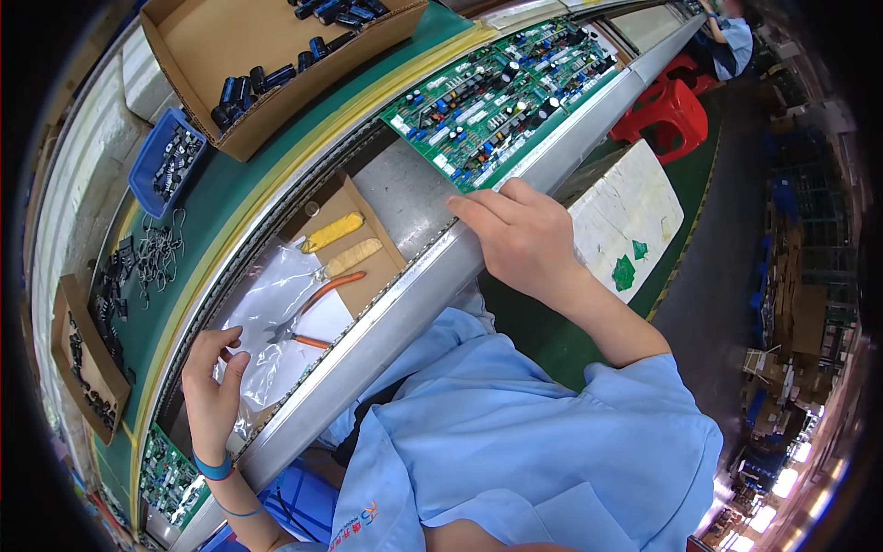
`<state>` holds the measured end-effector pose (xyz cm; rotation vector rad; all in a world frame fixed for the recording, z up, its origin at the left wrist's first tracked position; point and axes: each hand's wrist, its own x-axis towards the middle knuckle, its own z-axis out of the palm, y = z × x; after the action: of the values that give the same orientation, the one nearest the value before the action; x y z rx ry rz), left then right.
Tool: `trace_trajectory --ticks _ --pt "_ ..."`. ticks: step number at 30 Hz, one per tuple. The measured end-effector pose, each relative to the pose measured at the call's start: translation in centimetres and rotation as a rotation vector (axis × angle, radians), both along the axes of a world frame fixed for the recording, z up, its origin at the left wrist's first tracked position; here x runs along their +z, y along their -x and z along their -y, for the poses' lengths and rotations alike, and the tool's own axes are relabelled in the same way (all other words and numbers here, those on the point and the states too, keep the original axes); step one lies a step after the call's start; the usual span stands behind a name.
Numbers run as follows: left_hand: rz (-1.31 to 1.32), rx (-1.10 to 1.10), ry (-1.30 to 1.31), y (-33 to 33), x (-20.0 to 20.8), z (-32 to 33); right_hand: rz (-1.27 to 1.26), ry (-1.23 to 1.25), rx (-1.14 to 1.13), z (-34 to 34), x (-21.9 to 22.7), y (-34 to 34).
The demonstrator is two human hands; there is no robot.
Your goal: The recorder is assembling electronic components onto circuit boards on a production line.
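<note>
The board (501,101) looks light, stiff, fragile: best held by 2 edges. Right hand (526,235) at its near corner, grip unclear; left hand (212,394) well apart, grip spread.

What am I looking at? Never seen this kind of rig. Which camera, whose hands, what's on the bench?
No robot: a person's bare hands. The one picture is from a fisheye camera on that person's head, looking down, so straight edges bend. The right hand is at the near corner of a green board; a grip isn't clear. The left hand, loosely curled, is by clear plastic; I can't tell if it holds anything. Pliers lie nearby. The bench beyond bears a carton of dark cylinders and a blue bin of small parts.
</note>
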<state>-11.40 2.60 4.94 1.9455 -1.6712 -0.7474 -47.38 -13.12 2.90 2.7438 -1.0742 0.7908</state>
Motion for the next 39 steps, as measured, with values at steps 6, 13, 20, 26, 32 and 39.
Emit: trace_trajectory --ticks 6,13,20,26,32,39 --pt "-0.009 0.01 -0.002 -0.3 -0.1 -0.4 -0.026 0.052 -0.037 0.9 0.3 0.8" --pt "-0.017 0.005 0.014 0.0 -0.1 -0.5 -0.092 0.128 -0.174 2.5 0.2 2.8" --pt "-0.019 0.027 0.023 -0.5 0.0 -0.9 -0.08 0.162 -0.171 4.5 0.1 3.9" --pt "0.045 -0.019 0.083 -1.5 -0.1 -2.0 -0.111 0.143 -0.175 6.9 -1.3 6.1" --pt "0.197 -0.098 0.334 -1.9 -0.3 -2.5 -0.281 0.009 -0.444 12.8 -2.4 17.8" --pt "0.5 0.399 0.391 -7.4 2.8 -12.6 -0.313 -0.002 -0.497 18.6 -2.5 20.8"
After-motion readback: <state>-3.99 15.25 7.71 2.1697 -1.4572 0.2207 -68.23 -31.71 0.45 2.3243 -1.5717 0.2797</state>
